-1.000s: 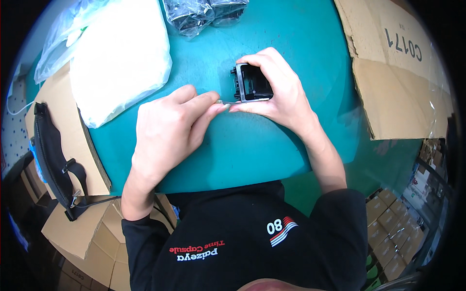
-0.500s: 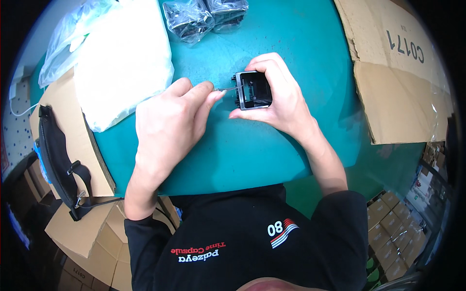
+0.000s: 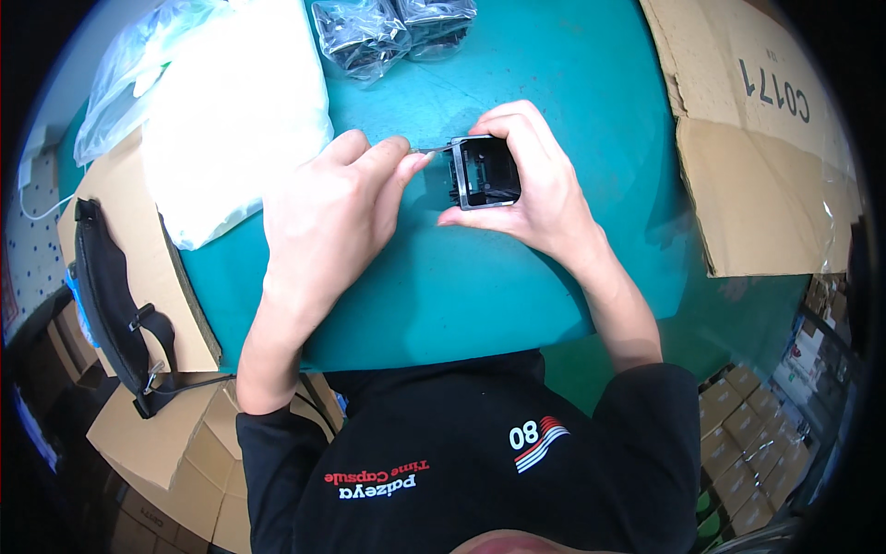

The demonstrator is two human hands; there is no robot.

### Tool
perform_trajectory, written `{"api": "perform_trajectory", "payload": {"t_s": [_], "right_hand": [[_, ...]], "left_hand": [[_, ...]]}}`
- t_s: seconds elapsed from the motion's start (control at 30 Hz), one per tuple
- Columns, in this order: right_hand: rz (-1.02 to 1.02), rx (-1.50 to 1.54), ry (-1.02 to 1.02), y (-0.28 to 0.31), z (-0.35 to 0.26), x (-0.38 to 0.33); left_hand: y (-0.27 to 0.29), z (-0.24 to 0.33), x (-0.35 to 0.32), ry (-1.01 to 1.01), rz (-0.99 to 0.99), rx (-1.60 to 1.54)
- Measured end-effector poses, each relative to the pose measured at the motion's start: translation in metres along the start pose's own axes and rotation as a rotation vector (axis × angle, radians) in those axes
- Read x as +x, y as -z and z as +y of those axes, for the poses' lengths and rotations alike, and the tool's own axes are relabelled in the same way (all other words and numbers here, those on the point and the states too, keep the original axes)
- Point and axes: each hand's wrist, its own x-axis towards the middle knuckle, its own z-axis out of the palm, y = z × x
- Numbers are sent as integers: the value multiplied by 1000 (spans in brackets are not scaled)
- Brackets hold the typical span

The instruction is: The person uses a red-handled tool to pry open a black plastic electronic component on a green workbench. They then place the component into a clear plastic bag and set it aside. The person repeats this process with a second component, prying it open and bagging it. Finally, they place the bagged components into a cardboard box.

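My right hand (image 3: 546,189) is closed around a small black box-shaped plastic housing (image 3: 496,175), fingers over its far side and thumb along its near side. The housing's open, framed face looks up at me, and small black prongs stick out of its left side. Between thumb and forefinger, my left hand (image 3: 323,217) pinches a thin metal tool (image 3: 443,149); its exact kind is hard to make out. The tool points right, its tip at the far left corner of the housing's rim. Most of its handle is hidden inside my left hand.
Both hands are over a green table mat (image 3: 434,305). A bright white plastic bag (image 3: 240,111) lies left, with clear-bagged black parts (image 3: 365,42) at the back. Cardboard (image 3: 757,194) borders the right; a black strapped pouch (image 3: 111,286) rests on cardboard at left.
The tool's tip has moved from inside the housing's opening to the rim's far left corner. My left hand has shifted slightly up and right; my right hand has barely moved.
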Motion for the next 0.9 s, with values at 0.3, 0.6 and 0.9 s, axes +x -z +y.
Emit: {"api": "perform_trajectory", "payload": {"t_s": [0.3,0.6,0.9], "right_hand": [[-16,-18,-11,0,0,-1],[19,-92,123,3,0,1],[125,829,-6,-2,1,-10]], "left_hand": [[-10,-7,3,5,76,134],[-18,-20,-13,13,217,-80],[-1,-8,-19,68,38,-711]]}}
